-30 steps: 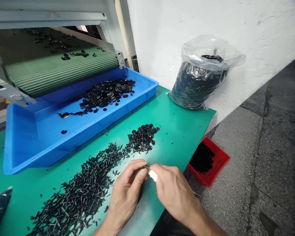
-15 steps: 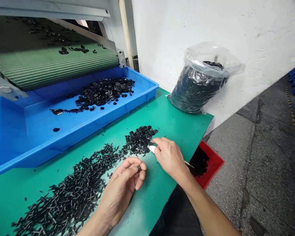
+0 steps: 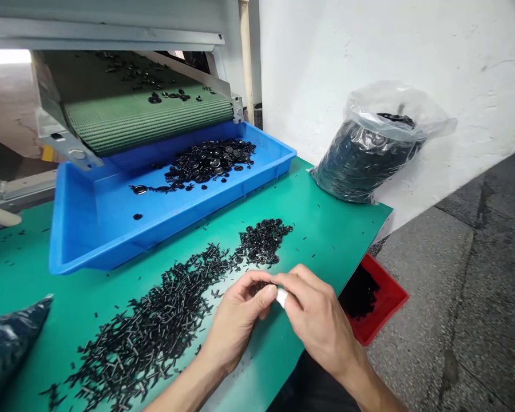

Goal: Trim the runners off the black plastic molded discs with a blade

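Note:
Cupped and closed, my left hand (image 3: 236, 315) holds small black plastic parts (image 3: 261, 287) between its thumb and fingers. My right hand (image 3: 321, 320) meets it there, its fingers closed at the parts, with a white wrap (image 3: 282, 297) on the thumb. The thin pale-handled tool seen in this hand a moment ago is hidden now. Just beyond the hands is a pile of small round black parts (image 3: 264, 237). A longer heap of black cross-shaped and stick-like pieces (image 3: 154, 320) stretches along the green table (image 3: 326, 229) to the left.
A blue tray (image 3: 111, 200) with black parts sits under the end of a green conveyor belt (image 3: 154, 123). An open clear bag of black parts (image 3: 364, 154) leans on the white wall. Another filled bag (image 3: 8, 343) lies at left. A red bin (image 3: 390, 303) stands below the table's right edge.
My right hand has come from the pile of round parts back to my left hand, and the two now meet. The view has turned left, bringing the left bag in.

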`<state>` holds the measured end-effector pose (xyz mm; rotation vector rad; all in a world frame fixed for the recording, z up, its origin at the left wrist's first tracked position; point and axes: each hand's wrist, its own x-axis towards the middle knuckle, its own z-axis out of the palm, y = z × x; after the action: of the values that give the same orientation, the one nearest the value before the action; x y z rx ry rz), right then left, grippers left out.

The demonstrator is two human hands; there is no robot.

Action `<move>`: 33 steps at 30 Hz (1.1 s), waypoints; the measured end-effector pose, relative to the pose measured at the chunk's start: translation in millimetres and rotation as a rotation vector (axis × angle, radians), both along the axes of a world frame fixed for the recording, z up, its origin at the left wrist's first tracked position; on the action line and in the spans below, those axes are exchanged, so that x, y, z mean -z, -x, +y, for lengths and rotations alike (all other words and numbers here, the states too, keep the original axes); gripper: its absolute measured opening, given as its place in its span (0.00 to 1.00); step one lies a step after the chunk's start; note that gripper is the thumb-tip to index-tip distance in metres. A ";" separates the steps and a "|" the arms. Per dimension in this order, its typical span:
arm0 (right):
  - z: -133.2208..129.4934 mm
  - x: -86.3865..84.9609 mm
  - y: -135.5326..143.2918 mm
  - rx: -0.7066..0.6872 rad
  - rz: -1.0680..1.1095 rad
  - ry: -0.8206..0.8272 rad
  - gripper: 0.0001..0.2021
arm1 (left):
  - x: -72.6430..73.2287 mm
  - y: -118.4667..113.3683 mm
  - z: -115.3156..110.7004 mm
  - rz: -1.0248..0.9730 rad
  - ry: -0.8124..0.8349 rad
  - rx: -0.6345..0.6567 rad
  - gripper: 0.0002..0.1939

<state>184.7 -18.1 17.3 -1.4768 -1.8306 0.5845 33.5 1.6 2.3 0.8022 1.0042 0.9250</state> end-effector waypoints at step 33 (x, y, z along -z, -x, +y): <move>-23.2 5.3 8.8 0.062 -0.367 -0.088 0.11 | 6.5 -1.7 -4.6 -0.051 -0.011 -0.028 0.12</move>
<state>175.8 -41.3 12.0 -1.6566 -2.0456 0.2065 35.2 -3.0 -4.2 0.7715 0.9691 0.9711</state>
